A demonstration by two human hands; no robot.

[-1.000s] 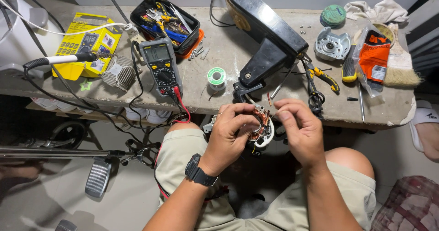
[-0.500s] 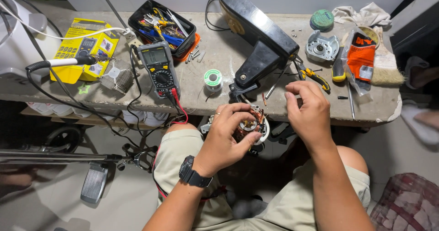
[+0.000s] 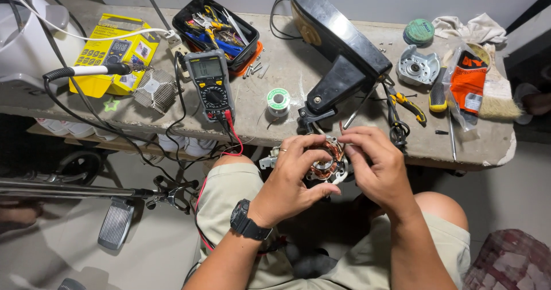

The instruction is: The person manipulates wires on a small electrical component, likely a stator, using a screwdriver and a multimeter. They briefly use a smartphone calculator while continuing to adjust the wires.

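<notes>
Left hand [image 3: 290, 181], right hand [image 3: 376, 166], seemingly gripping motor stator [image 3: 326, 166]

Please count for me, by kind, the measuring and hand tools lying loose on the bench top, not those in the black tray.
Multimeter: 1
Soldering iron: 1
Pliers: 1
Brush: 1
Total: 4

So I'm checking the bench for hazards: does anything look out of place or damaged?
Yes: the soldering iron lies loose on the yellow package, not in a stand. The concrete bench is chipped at its right corner. Loose screws lie scattered beside the black tool tray. Both hands, left hand and right hand, hold the copper-wound motor stator.
</notes>
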